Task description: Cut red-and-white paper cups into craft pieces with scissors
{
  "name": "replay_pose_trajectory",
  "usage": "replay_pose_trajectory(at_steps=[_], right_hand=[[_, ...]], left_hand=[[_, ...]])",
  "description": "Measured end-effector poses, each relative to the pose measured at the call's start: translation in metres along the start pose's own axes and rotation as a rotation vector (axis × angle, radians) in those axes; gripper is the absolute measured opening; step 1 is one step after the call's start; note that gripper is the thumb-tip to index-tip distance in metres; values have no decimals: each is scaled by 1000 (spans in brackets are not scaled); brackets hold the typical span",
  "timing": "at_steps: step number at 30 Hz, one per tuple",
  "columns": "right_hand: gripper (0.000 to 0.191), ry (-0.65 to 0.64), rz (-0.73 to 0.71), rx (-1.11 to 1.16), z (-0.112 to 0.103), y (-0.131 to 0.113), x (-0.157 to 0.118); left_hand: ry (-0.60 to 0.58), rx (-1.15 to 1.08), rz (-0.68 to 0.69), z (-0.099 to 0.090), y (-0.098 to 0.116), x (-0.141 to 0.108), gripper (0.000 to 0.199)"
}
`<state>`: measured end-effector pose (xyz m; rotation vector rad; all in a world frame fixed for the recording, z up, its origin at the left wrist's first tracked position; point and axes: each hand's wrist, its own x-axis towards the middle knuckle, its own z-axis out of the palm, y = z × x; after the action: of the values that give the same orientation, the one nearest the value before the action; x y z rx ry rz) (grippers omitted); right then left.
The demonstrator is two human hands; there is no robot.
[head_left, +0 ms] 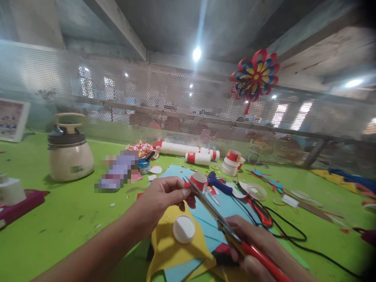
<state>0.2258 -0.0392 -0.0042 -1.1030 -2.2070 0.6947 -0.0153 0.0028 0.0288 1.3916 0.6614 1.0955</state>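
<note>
My left hand (160, 197) pinches a small red-and-white paper cup (198, 181) above the near edge of the green table (58, 219), steady for cutting; my right hand (258, 244) grips red-handled scissors (226, 227), blades open at the cup.

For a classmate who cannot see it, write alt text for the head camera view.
A person's left hand holds a small red-and-white paper cup while the right hand works red-handled scissors at it, above yellow and blue paper sheets on a green table. Stacked cups and a cream kettle stand behind.
</note>
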Motion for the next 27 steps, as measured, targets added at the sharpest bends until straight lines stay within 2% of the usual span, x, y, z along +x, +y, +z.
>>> replay_pose_trajectory(at_steps=[19, 27], right_hand=[[56, 49, -9, 19, 3, -1, -2], [48, 129, -71, -37, 0, -15, -7]], left_hand=[[57, 33, 8, 5, 2, -1, 19], [53, 78, 18, 4, 4, -2, 21]])
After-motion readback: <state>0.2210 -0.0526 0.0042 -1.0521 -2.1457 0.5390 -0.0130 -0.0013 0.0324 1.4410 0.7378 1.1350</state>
